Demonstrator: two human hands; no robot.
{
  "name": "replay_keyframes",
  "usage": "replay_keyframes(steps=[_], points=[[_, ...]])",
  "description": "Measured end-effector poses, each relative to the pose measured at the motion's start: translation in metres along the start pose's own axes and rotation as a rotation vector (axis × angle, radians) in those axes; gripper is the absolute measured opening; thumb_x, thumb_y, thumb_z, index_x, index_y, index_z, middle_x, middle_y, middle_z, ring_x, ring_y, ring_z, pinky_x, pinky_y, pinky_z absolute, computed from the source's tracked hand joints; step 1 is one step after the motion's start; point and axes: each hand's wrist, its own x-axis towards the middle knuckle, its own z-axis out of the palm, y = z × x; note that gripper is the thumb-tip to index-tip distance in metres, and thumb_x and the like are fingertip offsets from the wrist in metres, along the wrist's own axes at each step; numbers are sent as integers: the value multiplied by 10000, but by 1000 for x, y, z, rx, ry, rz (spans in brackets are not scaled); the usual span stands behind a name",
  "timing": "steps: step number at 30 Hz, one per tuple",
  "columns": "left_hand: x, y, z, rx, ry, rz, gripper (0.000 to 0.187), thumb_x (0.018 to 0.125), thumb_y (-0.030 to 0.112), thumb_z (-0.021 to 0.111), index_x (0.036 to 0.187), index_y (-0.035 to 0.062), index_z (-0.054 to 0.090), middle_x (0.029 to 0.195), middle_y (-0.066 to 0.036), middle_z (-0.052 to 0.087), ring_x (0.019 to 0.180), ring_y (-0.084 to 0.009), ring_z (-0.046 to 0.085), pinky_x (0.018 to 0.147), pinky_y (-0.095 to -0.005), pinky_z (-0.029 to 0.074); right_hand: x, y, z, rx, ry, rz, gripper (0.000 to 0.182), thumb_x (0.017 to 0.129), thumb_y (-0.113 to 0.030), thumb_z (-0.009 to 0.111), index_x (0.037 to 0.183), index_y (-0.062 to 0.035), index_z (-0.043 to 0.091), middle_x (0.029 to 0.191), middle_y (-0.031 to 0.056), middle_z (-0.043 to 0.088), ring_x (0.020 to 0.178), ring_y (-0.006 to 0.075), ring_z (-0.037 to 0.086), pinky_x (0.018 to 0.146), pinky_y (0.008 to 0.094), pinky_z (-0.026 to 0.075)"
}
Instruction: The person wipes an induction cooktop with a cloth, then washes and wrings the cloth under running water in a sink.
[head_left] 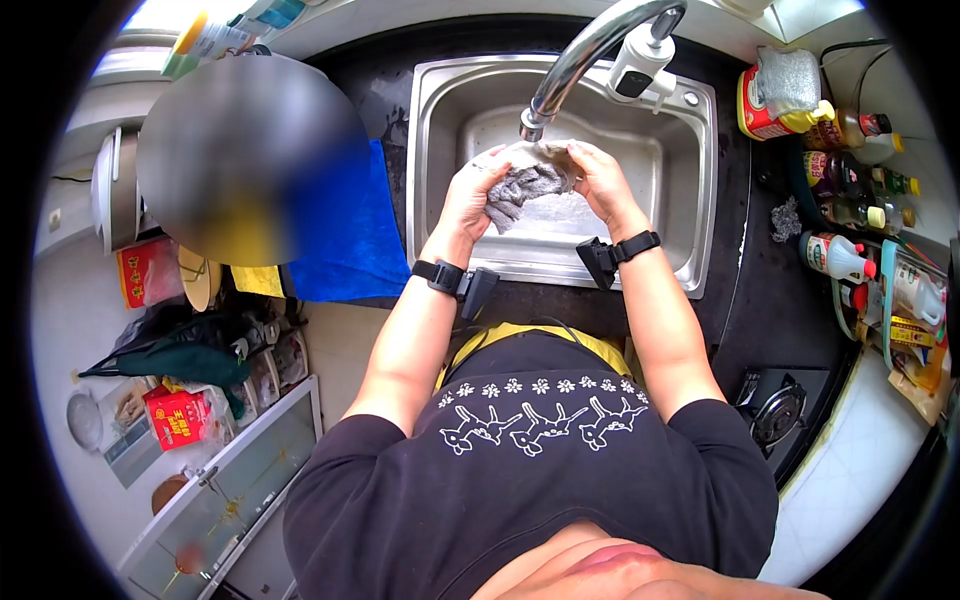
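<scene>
A bunched, wet-looking grey cloth (530,184) is stretched between my two hands over the sink (690,210). My left hand (470,194) is closed on its left side, thumb on top. On the other side, my right hand (604,186) grips the cloth's right end with curled fingers. The spout of the chrome faucet (578,68) points down just above the cloth's far edge. Black straps with small dark blocks circle both wrists.
A white device (640,65) is fixed beside the faucet. Bottles (838,262) and an oil jug (765,105) line the right side, with a stove burner (778,412) nearer me. A blue cloth (350,250) lies left of the sink, partly under a blurred round area.
</scene>
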Motion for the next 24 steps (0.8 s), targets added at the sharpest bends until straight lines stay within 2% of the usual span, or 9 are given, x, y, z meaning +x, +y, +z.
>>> replay_keyframes(steps=[2,4,6,11,13,15,17,18,24], points=[[1,-2,-2,53,15,15,440,830,39,669,1228,-67,513,1079,-143,633,968,-201,629,863,-318,509,1,0,-3,-51,37,-33,286,978,-278,516,1130,-58,616,1041,38,649,948,121,608,816,294,501],[-1,-1,-1,106,31,31,420,829,34,666,1213,-65,526,1064,-138,637,947,-194,632,847,-313,513,3,-1,-5,-69,187,-42,307,944,-323,583,1067,-50,648,937,5,649,801,75,584,738,230,466],[-4,1,1,215,99,51,396,819,13,649,1194,-59,544,1054,-140,635,915,-188,634,816,-306,519,3,-1,-7,-68,184,-55,311,938,-332,592,1059,-52,652,916,-8,643,771,63,564,724,219,450],[-4,2,4,177,132,46,360,807,-23,588,1165,-49,565,1029,-137,630,884,-183,631,787,-299,522,1,1,0,-60,161,-68,282,931,-313,602,1029,-57,664,842,-31,630,728,42,538,704,203,435],[-3,0,6,158,136,52,346,804,-30,570,1150,-45,571,1014,-133,628,871,-182,630,777,-298,522,-2,0,10,-123,122,-115,245,918,-270,615,994,-44,671,837,-12,646,741,59,563,707,208,448],[-1,-4,11,215,173,98,289,806,-32,555,1093,-33,581,969,-116,619,848,-178,626,751,-299,523,-4,12,24,-374,123,-318,226,879,-216,654,954,-3,660,845,46,681,739,109,616,684,253,490],[3,-12,14,187,154,104,235,806,-32,555,1039,-10,572,942,-99,612,829,-177,622,724,-299,521,-17,12,56,-610,188,-379,216,867,-216,658,930,-10,648,795,71,674,693,134,619,650,275,492],[5,-16,17,95,165,101,225,807,-35,550,1029,0,566,935,-90,607,823,-176,619,720,-300,520,-15,11,61,-736,261,-430,192,864,-199,644,895,-11,620,756,109,650,669,187,619,638,308,491],[9,-19,27,1,190,133,180,817,-35,536,984,35,540,895,-65,582,795,-173,611,704,-304,519,0,8,54,-791,262,-496,177,856,-175,621,864,-7,566,751,162,629,687,301,624,629,377,485]])
